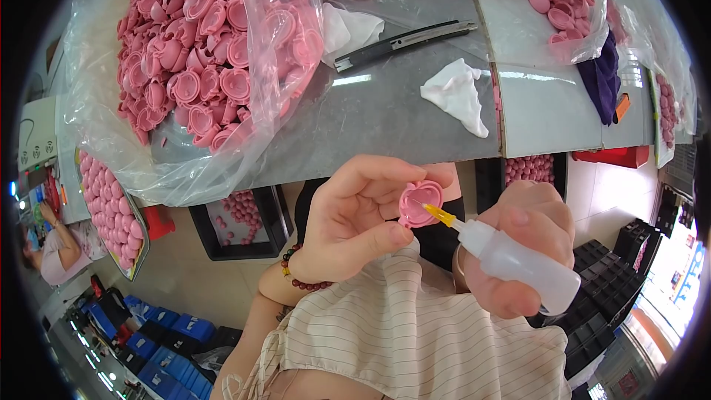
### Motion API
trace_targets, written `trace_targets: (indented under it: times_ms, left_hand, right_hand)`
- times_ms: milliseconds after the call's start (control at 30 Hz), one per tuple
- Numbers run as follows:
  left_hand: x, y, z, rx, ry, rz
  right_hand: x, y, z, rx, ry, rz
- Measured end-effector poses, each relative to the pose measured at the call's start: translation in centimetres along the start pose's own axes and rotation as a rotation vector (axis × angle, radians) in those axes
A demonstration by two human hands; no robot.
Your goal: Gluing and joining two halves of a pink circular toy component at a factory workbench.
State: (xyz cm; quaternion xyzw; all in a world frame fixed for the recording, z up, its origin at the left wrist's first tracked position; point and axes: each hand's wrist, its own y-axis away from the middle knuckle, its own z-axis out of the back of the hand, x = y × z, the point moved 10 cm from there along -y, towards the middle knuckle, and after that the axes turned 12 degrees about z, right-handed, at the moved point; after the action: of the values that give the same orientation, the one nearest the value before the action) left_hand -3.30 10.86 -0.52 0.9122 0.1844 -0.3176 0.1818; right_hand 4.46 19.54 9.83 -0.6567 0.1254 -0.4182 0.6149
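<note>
My left hand (363,215) pinches a small pink hollow plastic half-shell (412,216) between thumb and fingers, its open side turned up. In my right hand (518,244) lies a translucent white squeeze bottle (526,267), gripped and tilted toward the shell. Its yellow needle tip (440,215) reaches to the shell's hollow; whether the needle touches the inside I cannot tell. Both hands are in front of the grey table's (385,126) near edge, above my lap.
A clear plastic bag (274,52) heaped with pink shells (185,67) stands at the table's left. A black cutter knife (404,44) and a crumpled white cloth (458,96) lie ahead. Trays of pink pieces (241,218) sit below. At far left, another person (63,248) is partly visible.
</note>
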Motion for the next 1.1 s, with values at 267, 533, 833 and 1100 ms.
trace_targets:
  times_ms: [267, 533, 833, 1100]
  left_hand:
    - [-0.1, 0.2, -0.2, -0.004, -0.002, 0.014]
    - [-1.5, 1.0, -0.5, 0.12, -0.159, -0.146]
    - [-2.5, 1.6, 0.8, -0.132, -0.337, -0.324]
    - [-3.1, 1.6, 0.5, -0.004, -0.244, -0.315]
  right_hand:
    - [0.4, 0.1, 0.8, -0.056, 0.067, 0.094]
    - [0.6, 0.3, 1.4, -0.111, 0.131, 0.155]
    - [0.4, 0.9, 0.6, -0.041, -0.044, -0.012]
    - [-1.4, 1.5, 5.5, -0.211, 0.402, -0.089]
